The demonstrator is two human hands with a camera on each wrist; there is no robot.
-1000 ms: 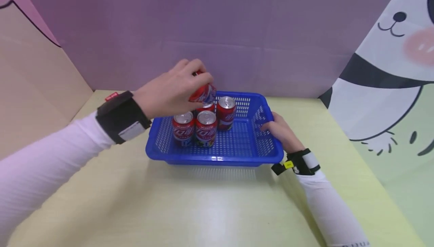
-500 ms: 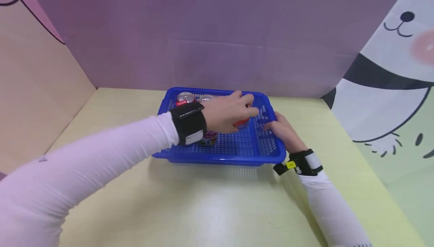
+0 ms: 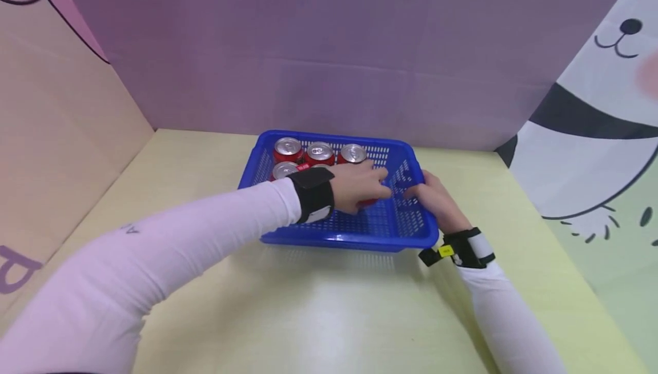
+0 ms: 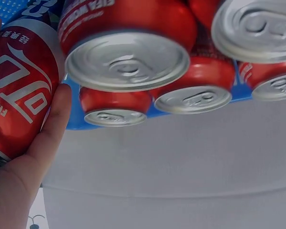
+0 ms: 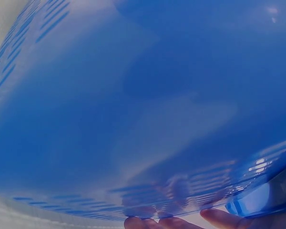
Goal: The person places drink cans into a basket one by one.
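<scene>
My left hand (image 3: 360, 187) is down inside the blue plastic basket (image 3: 334, 241), right of the standing cans. It holds a red soda can (image 4: 19, 81), which appears tilted in the left wrist view, a finger lying along its side. From the head only a sliver of that can shows below the fingers. Several more red cans stand upright in the basket, among them a back-left can (image 3: 288, 148) and a back-right can (image 3: 353, 154); my wrist partly hides the front ones. My right hand (image 3: 436, 202) grips the basket's right rim, its fingertips (image 5: 181, 223) against the outer wall.
The basket sits on a pale yellow table (image 3: 319, 311). Close behind it rises a purple backdrop (image 3: 334, 48), with a beige panel (image 3: 61, 105) at left and a panda-print panel (image 3: 591, 163) at right. In the basket, bare floor shows toward the right end.
My left hand has carried its can rightward and lowered it into the basket beside the others. More can tops now show behind my wrist. My right hand keeps its hold on the rim.
</scene>
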